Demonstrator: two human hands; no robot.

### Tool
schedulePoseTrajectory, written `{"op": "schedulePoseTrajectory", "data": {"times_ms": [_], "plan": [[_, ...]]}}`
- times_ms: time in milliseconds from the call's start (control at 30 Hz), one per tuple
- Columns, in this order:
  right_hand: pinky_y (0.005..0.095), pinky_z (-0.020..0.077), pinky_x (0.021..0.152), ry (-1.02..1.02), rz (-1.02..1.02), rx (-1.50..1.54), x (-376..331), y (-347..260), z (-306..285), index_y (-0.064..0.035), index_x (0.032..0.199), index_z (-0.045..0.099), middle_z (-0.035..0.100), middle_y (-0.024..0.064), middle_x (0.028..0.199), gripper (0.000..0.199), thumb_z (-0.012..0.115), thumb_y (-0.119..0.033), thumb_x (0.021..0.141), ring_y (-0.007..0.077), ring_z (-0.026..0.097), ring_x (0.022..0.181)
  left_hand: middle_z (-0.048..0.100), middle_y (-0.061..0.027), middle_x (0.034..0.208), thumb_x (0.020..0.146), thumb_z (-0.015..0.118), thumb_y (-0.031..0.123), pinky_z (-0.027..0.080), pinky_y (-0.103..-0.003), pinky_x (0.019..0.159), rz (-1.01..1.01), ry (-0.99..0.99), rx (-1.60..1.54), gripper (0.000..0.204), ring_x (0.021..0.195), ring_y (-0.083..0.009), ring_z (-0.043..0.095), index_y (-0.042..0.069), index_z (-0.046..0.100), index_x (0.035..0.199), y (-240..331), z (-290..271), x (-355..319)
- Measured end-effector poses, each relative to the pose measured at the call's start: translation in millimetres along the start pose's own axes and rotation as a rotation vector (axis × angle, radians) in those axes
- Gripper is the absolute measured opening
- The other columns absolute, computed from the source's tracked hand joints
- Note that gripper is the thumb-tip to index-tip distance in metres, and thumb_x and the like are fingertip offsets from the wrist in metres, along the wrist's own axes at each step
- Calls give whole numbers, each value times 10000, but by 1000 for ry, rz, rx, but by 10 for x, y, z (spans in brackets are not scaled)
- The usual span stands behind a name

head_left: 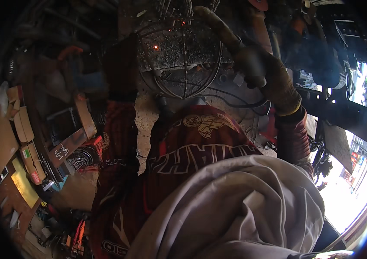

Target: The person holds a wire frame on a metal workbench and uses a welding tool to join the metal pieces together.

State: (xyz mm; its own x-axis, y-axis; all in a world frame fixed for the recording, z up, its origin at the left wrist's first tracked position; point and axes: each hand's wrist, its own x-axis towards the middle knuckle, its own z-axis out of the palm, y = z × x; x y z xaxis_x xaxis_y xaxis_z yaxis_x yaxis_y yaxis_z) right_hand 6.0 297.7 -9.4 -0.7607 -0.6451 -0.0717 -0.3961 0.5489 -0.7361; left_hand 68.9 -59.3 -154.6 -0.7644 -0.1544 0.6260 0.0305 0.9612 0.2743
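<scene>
From where I stand, the round wire frame [185, 72] sits in front of the person, between the two gloved hands, its upper part over a dark, gritty bench [168, 55] and its lower curve hanging past the bench's near edge. The right hand [276, 82], in a worn yellowish-brown glove, is to the right of the frame, its fingers wrapped around a torch-like tool [218, 26] whose long neck slants up and left over the frame's upper right side. The left hand [122, 60] is a dark shape just beside the frame's left rim; it's too deep in shadow for me to tell whether it grips the wire. Small glowing orange specks [155, 47] show among the grit. A dark cable [237, 105] curves just below the frame, and a pale cloth [244, 203] bulges up in front of the person's dark red shirt [209, 127]. Off to the left are cardboard boxes [24, 125] and a stack of metal rings [82, 160]; daylight glares in at the right. The frame itself looks thin and dull grey, with curved outer hoops and a straight rod running down its middle.
</scene>
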Motion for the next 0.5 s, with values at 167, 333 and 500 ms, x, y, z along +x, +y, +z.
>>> {"op": "schedulePoseTrajectory", "data": {"times_ms": [167,333,500], "plan": [[380,495,1055,-37,22,-96,48,9,18,-42,1490,440,598,180,1400,673,712,-193,892,314,612,1259,744,-68,961,972,627,217,510,-397,812,41,59,15,207,902,-252,675,129,767,1097,-54,-10,-36],[374,484,1066,-29,42,-60,9,40,-5,-42,1464,479,593,161,1410,646,725,-203,888,313,606,1262,738,-83,934,977,641,246,515,-386,758,46,130,-99,210,863,-253,678,118,768,1083,6,-5,30],[261,516,780,2,64,115,32,61,32,-25,1489,459,673,93,1167,584,667,-138,955,141,637,975,701,-96,1044,1019,575,244,523,-382,777,98,109,-117,270,909,-226,662,62,689,1183,49,-154,35]]}}
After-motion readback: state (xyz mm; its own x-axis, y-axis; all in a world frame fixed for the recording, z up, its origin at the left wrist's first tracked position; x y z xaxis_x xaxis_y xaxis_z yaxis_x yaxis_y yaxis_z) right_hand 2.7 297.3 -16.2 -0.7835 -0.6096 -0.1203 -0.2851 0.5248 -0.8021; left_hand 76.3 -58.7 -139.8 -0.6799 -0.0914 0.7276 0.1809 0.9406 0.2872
